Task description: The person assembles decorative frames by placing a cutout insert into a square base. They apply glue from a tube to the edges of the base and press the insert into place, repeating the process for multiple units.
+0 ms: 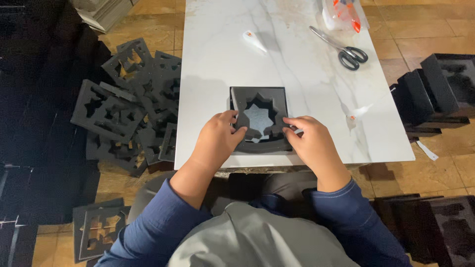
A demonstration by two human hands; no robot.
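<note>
Both hands press on a black foam square [260,118] lying near the lower edge of the white marble table [297,74], in the middle of the frame. Left hand [217,138] has its fingers curled onto the square's left border, thumb tip reaching toward the star-shaped cutout at the centre; right hand [311,141] is closed over the lower right corner, fingers bent down on the foam. The square sits flat, its cutout showing a paler layer beneath.

Largest around it, a heap of similar black foam pieces [128,109] sprawls over the tiled floor at the left of the frame, and dark boxes [438,91] stack at the right edge. More foam frames [99,230] lie at lower left. On the table's upper right, well apart from the hands, lie scissors [341,47] with dark handles, beside a clear plastic bag [341,12] with something orange in it. A small white tube [255,40] rests at upper centre.
</note>
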